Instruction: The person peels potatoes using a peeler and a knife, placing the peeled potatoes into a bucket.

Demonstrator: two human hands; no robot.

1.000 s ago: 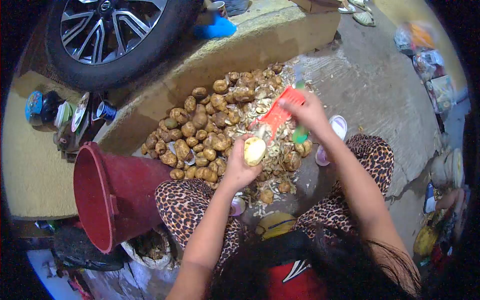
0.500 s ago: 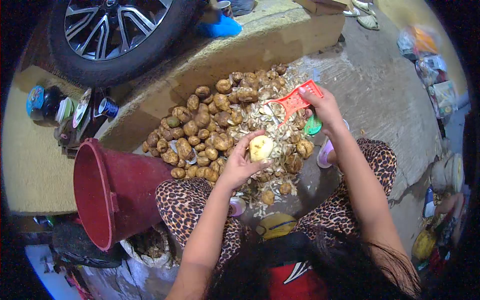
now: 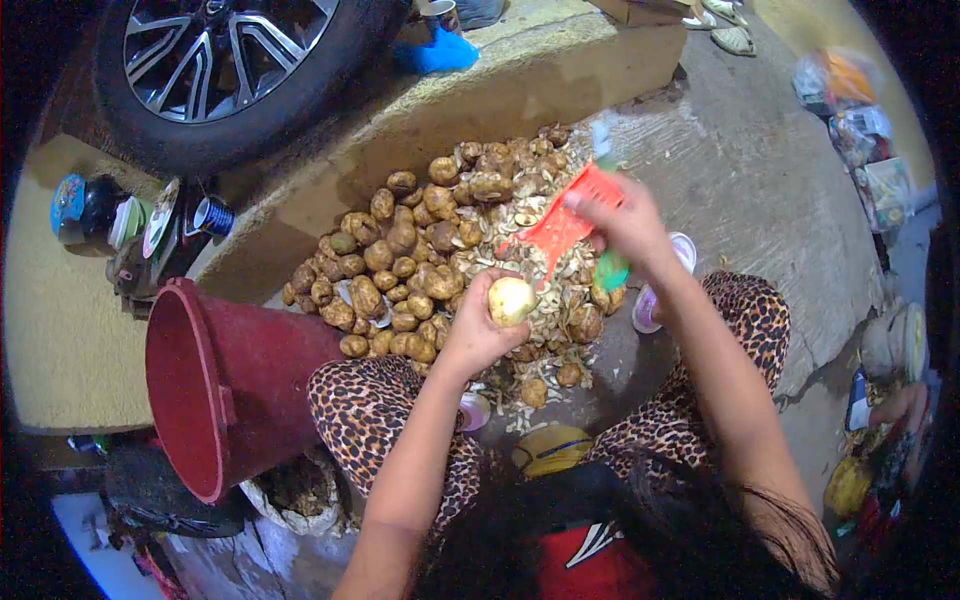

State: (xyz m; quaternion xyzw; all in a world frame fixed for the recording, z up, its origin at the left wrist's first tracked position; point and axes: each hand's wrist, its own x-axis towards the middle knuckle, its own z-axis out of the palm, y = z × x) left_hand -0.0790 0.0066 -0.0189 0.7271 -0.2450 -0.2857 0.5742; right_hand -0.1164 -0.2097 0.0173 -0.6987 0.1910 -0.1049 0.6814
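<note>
A pale peeled potato [image 3: 511, 301] rests in my left hand [image 3: 477, 335], with the fingers wrapped round its left side. Up and to the right, my right hand [image 3: 630, 225] grips an orange peeler [image 3: 570, 222], blurred by motion and apart from the potato. Something green [image 3: 610, 270] shows just under that hand, also blurred. Beneath both hands lie pale peelings [image 3: 545, 335] on the ground. A heap of unpeeled brown potatoes [image 3: 400, 240] spreads to the left of them, against a low step.
A dark red bucket [image 3: 265, 375] lies tipped at the left. The concrete step [image 3: 500, 95] carries a car wheel [image 3: 210, 80] and a blue bag [image 3: 438, 52]. A yellow object [image 3: 550, 450] sits between my legs. Plastic bags [image 3: 865, 135] line the right side.
Over the last half second my right hand and the orange peeler have moved slightly left and down. The potato has shifted slightly left in my left hand, and its visible face has changed.
</note>
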